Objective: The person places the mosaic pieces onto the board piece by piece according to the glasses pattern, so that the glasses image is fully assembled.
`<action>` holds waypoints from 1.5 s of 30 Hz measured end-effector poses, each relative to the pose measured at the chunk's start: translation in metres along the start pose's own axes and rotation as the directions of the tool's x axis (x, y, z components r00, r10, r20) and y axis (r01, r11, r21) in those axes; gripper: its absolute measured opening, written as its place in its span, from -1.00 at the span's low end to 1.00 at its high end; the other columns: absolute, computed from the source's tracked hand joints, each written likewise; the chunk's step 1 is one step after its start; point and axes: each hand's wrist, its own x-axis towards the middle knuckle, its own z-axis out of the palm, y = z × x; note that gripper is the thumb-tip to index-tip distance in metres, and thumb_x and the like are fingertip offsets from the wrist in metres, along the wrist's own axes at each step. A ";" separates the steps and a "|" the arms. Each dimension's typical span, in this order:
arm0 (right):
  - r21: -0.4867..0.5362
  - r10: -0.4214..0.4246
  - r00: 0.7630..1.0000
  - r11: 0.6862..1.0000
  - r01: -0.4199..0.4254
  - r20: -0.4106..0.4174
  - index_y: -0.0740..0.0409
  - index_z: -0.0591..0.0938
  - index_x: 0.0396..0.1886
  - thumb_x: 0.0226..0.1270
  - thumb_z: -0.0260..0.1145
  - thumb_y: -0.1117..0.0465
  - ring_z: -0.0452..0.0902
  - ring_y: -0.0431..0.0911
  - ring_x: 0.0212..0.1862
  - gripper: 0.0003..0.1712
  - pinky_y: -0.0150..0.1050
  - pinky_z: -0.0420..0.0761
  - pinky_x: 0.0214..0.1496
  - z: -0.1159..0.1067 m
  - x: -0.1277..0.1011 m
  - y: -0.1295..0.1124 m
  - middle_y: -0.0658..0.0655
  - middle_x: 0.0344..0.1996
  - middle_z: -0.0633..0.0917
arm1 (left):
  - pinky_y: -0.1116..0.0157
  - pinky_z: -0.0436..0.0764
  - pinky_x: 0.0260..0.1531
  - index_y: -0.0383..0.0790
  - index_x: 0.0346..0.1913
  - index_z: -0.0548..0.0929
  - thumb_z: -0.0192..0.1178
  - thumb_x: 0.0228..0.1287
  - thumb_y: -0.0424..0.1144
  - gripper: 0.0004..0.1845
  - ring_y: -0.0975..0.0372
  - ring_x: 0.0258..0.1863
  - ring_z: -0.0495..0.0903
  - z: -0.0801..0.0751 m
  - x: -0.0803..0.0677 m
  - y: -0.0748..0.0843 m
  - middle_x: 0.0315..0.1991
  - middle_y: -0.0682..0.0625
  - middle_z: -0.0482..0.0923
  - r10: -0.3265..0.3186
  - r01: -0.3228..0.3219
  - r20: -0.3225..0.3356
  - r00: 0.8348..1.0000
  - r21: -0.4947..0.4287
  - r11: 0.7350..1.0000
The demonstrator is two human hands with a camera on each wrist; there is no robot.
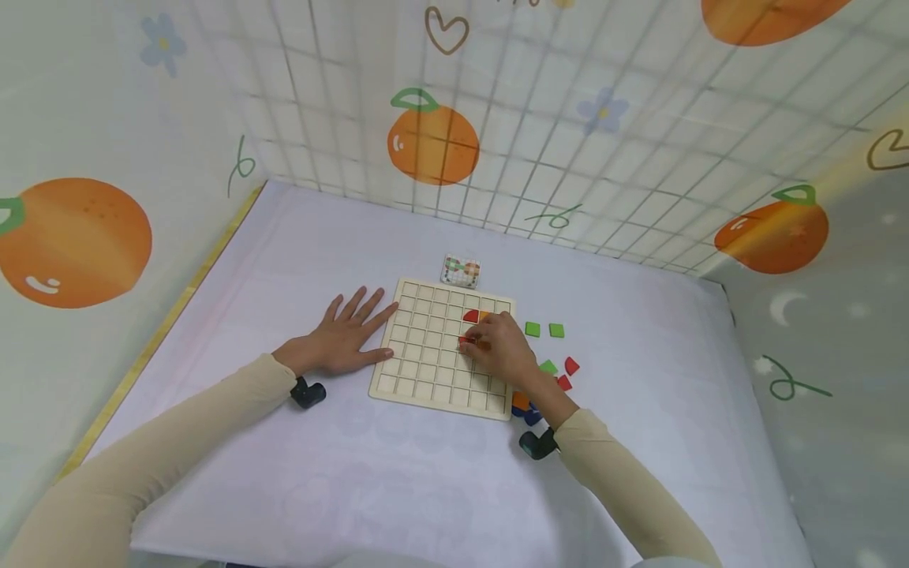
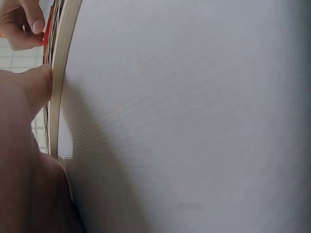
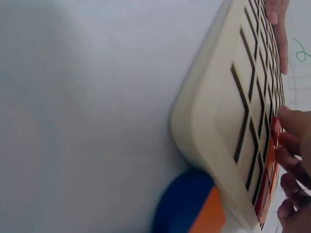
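Observation:
A pale wooden grid board (image 1: 419, 355) lies on the white-covered table. My left hand (image 1: 341, 339) lies flat with spread fingers beside the board, its thumb and index fingertip touching the left edge. Over the right half of the board, my right hand (image 1: 504, 347) pinches a small red tile (image 1: 465, 340) between thumb and fingers. The red tile (image 3: 275, 127) also shows at the fingertips in the right wrist view. Just above that hand, a red quarter-round tile (image 1: 471, 315) and a partly covered orange tile (image 1: 484, 315) sit in grid cells.
A small pattern card (image 1: 461, 270) lies behind the board. Right of it are two green square tiles (image 1: 533, 329), several red and green tiles, and a blue and orange cluster (image 1: 521, 402) partly under my right wrist. Fabric printed with oranges (image 1: 433, 146) surrounds the table.

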 end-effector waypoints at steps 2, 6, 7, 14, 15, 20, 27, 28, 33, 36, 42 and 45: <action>-0.036 -0.012 1.000 0.999 0.012 -0.003 0.14 0.80 -0.25 0.19 0.52 0.12 0.40 -0.09 -0.26 -0.79 -0.23 0.41 -0.20 0.001 -0.001 -0.001 0.02 -0.34 0.67 | -0.23 -0.41 0.34 0.04 0.60 -0.21 -0.25 0.35 0.46 -0.06 -0.09 0.51 -0.50 0.000 0.000 0.000 0.58 -0.14 -0.43 -0.003 0.003 0.007 1.000 0.001 1.000; -0.109 -0.005 1.000 0.994 0.002 -0.026 0.11 0.82 -0.29 0.15 0.54 0.07 0.39 -0.03 -0.26 -0.77 -0.16 0.38 -0.22 0.000 -0.001 -0.005 0.03 -0.37 0.64 | -0.21 -0.42 0.35 0.05 0.60 -0.22 -0.28 0.35 0.47 -0.07 -0.07 0.51 -0.51 0.002 0.001 -0.001 0.58 -0.12 -0.46 -0.008 0.008 0.015 1.000 0.001 1.000; -0.119 0.009 1.000 0.993 -0.012 -0.030 0.10 0.82 -0.31 0.14 0.55 0.06 0.38 -0.02 -0.27 -0.78 -0.15 0.37 -0.24 -0.001 -0.001 -0.005 0.03 -0.38 0.64 | -0.21 -0.42 0.34 0.05 0.60 -0.22 -0.28 0.35 0.47 -0.07 -0.07 0.51 -0.51 0.002 0.001 -0.002 0.58 -0.12 -0.46 -0.006 0.006 0.014 1.000 0.000 1.000; -0.106 0.120 0.993 0.987 -0.121 -0.016 0.06 0.83 -0.33 0.12 0.56 0.05 0.39 -0.03 -0.27 -0.80 -0.16 0.37 -0.26 -0.004 0.001 -0.011 0.00 -0.40 0.64 | -0.21 -0.43 0.35 0.06 0.60 -0.23 -0.28 0.35 0.47 -0.07 -0.08 0.51 -0.50 0.002 0.001 -0.001 0.58 -0.12 -0.46 -0.005 0.005 0.010 1.000 0.005 1.000; -0.106 0.128 0.992 0.986 -0.128 -0.010 0.06 0.83 -0.33 0.12 0.56 0.05 0.39 -0.04 -0.27 -0.79 -0.16 0.37 -0.26 -0.004 0.001 -0.011 0.00 -0.40 0.64 | -0.21 -0.42 0.34 0.05 0.60 -0.22 -0.28 0.35 0.47 -0.06 -0.09 0.51 -0.49 0.002 0.001 -0.001 0.58 -0.12 -0.45 -0.004 0.004 0.006 1.000 0.005 1.000; -0.076 0.179 0.984 0.981 -0.178 0.012 0.07 0.81 -0.33 0.13 0.54 0.05 0.40 -0.10 -0.29 -0.79 -0.17 0.34 -0.19 -0.001 0.002 -0.008 -0.01 -0.44 0.64 | -0.22 -0.41 0.34 0.05 0.60 -0.22 -0.29 0.34 0.48 -0.06 -0.09 0.51 -0.49 0.001 0.001 -0.002 0.58 -0.13 -0.44 -0.002 0.002 0.009 1.000 0.005 1.000; -0.060 0.155 0.988 0.986 -0.155 -0.001 0.09 0.79 -0.18 0.21 0.47 0.08 0.41 -0.04 -0.22 -0.75 -0.12 0.36 -0.18 -0.011 -0.003 0.002 0.05 -0.32 0.67 | -0.24 -0.38 0.34 0.02 0.60 -0.18 -0.24 0.35 0.46 -0.06 -0.10 0.51 -0.46 0.001 0.000 -0.001 0.58 -0.15 -0.41 0.001 -0.001 0.001 1.000 -0.003 1.000; -0.057 0.165 0.986 0.985 -0.165 0.000 0.10 0.78 -0.17 0.22 0.46 0.09 0.41 -0.02 -0.21 -0.76 -0.10 0.37 -0.18 -0.015 -0.005 0.003 0.05 -0.30 0.68 | -0.24 -0.38 0.34 0.02 0.60 -0.18 -0.24 0.35 0.46 -0.06 -0.10 0.51 -0.46 0.000 0.000 -0.001 0.58 -0.15 -0.41 0.000 0.000 0.002 1.000 -0.003 1.000; -0.045 0.215 0.977 0.976 -0.214 0.010 0.11 0.79 -0.21 0.22 0.45 0.17 0.43 -0.02 -0.24 -0.83 -0.14 0.41 -0.18 -0.033 -0.022 0.017 0.04 -0.32 0.67 | -0.23 -0.39 0.34 0.02 0.60 -0.19 -0.23 0.36 0.44 -0.07 -0.09 0.51 -0.48 -0.002 0.000 -0.001 0.58 -0.14 -0.43 -0.011 0.011 0.008 1.000 0.003 1.000; -0.066 0.234 0.972 0.970 -0.232 0.016 0.13 0.79 -0.23 0.22 0.45 0.18 0.45 -0.02 -0.25 -0.84 -0.14 0.43 -0.17 -0.041 -0.037 0.027 0.05 -0.35 0.68 | -0.23 -0.39 0.34 0.02 0.60 -0.19 -0.23 0.36 0.44 -0.07 -0.09 0.51 -0.48 -0.003 0.000 -0.001 0.58 -0.14 -0.43 -0.010 0.010 0.012 1.000 0.003 1.000; -0.137 0.318 0.948 0.940 -0.311 0.028 0.12 0.78 -0.19 0.15 0.52 0.13 0.47 0.05 -0.15 -0.75 -0.05 0.49 -0.13 -0.050 -0.071 0.040 0.12 -0.21 0.69 | -0.23 -0.36 0.35 0.00 0.60 -0.16 -0.22 0.38 0.43 -0.08 -0.10 0.51 -0.45 -0.004 0.000 0.002 0.58 -0.15 -0.39 -0.003 0.003 0.006 1.000 -0.005 1.000; -0.124 0.335 0.942 0.936 -0.330 0.016 0.12 0.78 -0.16 0.14 0.53 0.12 0.47 0.08 -0.11 -0.71 -0.03 0.52 -0.12 -0.050 -0.086 0.043 0.17 -0.14 0.68 | -0.23 -0.36 0.35 -0.01 0.60 -0.15 -0.21 0.38 0.42 -0.08 -0.11 0.51 -0.45 -0.004 0.000 0.002 0.58 -0.16 -0.39 -0.002 0.002 0.005 1.000 -0.007 1.000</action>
